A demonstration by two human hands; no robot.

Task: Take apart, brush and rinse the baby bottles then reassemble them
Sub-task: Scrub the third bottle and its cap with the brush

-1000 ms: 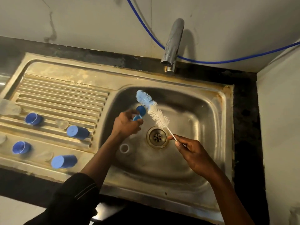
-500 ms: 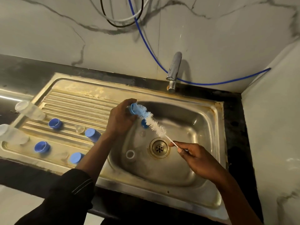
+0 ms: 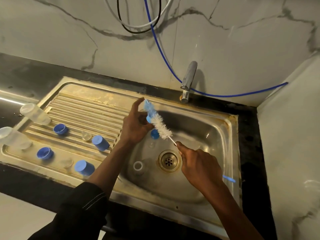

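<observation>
Over the sink basin (image 3: 216, 135), my left hand (image 3: 135, 125) pinches a small blue bottle ring (image 3: 148, 119) between thumb and fingers, the index finger raised. My right hand (image 3: 199, 163) grips the thin handle of the bottle brush (image 3: 158, 122); its blue-and-white bristles lie against the ring. A second blue piece (image 3: 154, 134) shows just below my left hand; I cannot tell whether it is held. A white ring (image 3: 138, 166) lies in the basin near the drain (image 3: 168, 161).
On the drainboard (image 3: 83, 108) lie two clear bottles (image 3: 34, 113) (image 3: 13, 137), blue rings (image 3: 60, 129) (image 3: 45, 153), blue caps (image 3: 100, 142) (image 3: 84, 168) and clear nipples (image 3: 86, 135) (image 3: 66, 162). The tap (image 3: 188, 80) stands behind the basin, and a wall closes the right side.
My left hand has lifted with the blue ring toward the basin's back left rim. The brush head has followed it up and left. The view has pulled back and tilted up.
</observation>
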